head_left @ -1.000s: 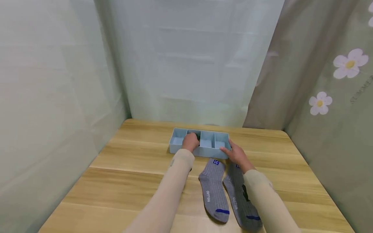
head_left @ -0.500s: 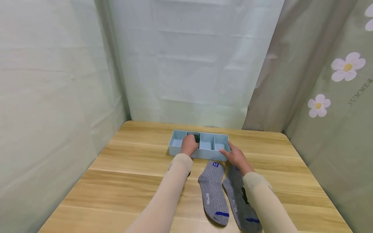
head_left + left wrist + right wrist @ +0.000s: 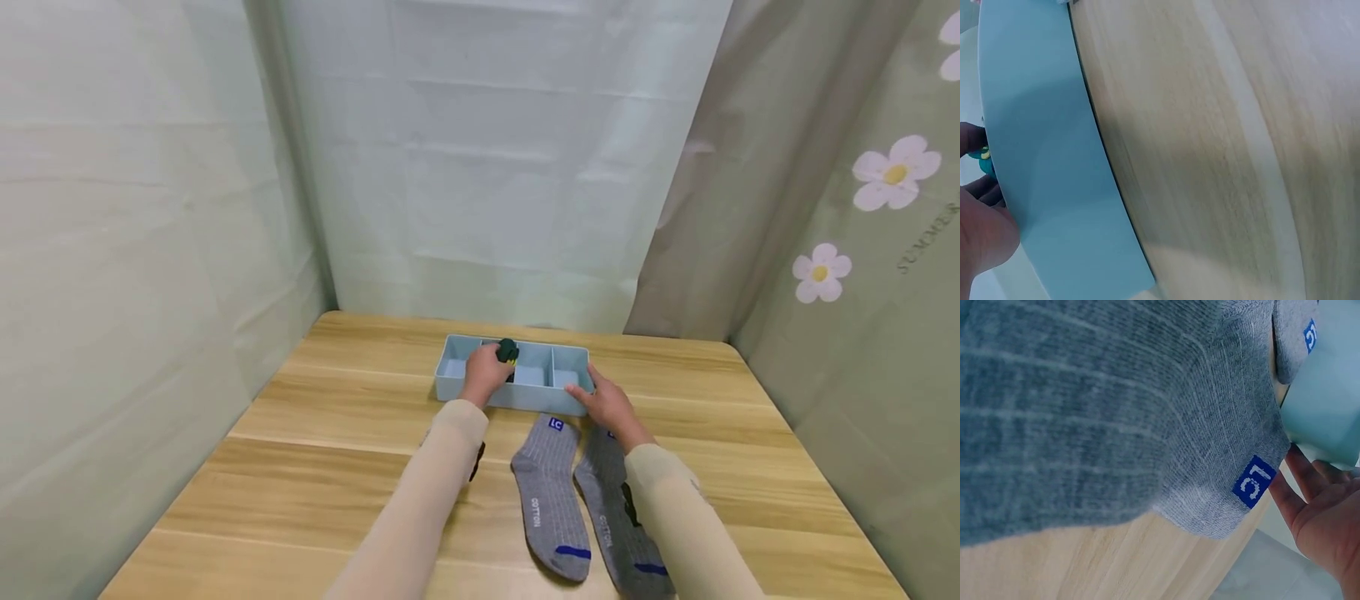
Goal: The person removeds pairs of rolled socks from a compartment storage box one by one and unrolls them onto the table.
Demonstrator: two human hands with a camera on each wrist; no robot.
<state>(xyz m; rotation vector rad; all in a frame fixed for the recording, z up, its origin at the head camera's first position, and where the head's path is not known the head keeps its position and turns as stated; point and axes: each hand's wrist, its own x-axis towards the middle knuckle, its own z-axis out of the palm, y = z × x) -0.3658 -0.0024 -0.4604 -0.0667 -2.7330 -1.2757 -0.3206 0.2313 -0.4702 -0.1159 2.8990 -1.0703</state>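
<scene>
A pale blue box point(image 3: 532, 400) with several compartments in a row stands towards the back of the table. Over its second compartment from the left, my left hand point(image 3: 483, 373) pinches a small dark green bundle point(image 3: 507, 350) with a yellow band; its exact kind does not show. In the left wrist view the bundle point(image 3: 986, 164) peeks out between finger and thumb behind the box wall point(image 3: 1054, 137). My right hand point(image 3: 611, 406) grips the box's right end, thumb at the front wall and fingers round the side.
Two grey ribbed socks, a left one point(image 3: 551, 500) and a right one point(image 3: 615, 517), lie flat in front of the box, the right one partly under my right sleeve point(image 3: 686, 508). Pale curtains point(image 3: 480, 167) enclose the wooden table point(image 3: 337, 467) at the back and sides.
The green bundle, mostly hidden in the compartment before, now shows higher, at the box's back rim. My left hand has shifted slightly left. The right hand keeps its hold on the box.
</scene>
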